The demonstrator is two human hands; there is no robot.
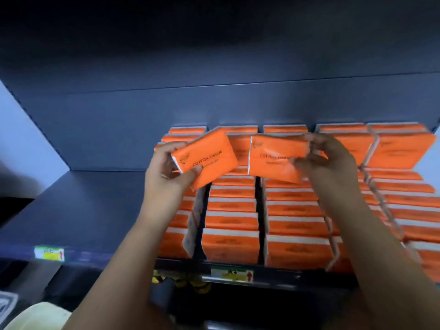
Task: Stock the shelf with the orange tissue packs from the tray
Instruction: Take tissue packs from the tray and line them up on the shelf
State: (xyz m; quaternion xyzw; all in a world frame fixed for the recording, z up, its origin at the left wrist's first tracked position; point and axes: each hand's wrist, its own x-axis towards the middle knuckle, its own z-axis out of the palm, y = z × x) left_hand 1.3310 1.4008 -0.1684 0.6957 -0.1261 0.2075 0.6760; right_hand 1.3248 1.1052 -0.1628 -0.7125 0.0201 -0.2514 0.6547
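My left hand (166, 167) grips an orange tissue pack (209, 158) by its left end, tilted, above the stacked rows. Just to its right, a second orange tissue pack (269, 156) is held by my right hand (328, 158), fingers curled over its right end. Both packs hover over the dark blue shelf (95, 206). Several rows of orange tissue packs (232, 241) fill the middle and right of the shelf, stacked up to its back wall. The tray is not in view.
The left part of the shelf board is bare. Yellow-green price labels (48, 253) (232, 275) sit on the shelf's front rail. The shelf above overhangs darkly. A pale object (35, 315) lies at the bottom left, below the shelf.
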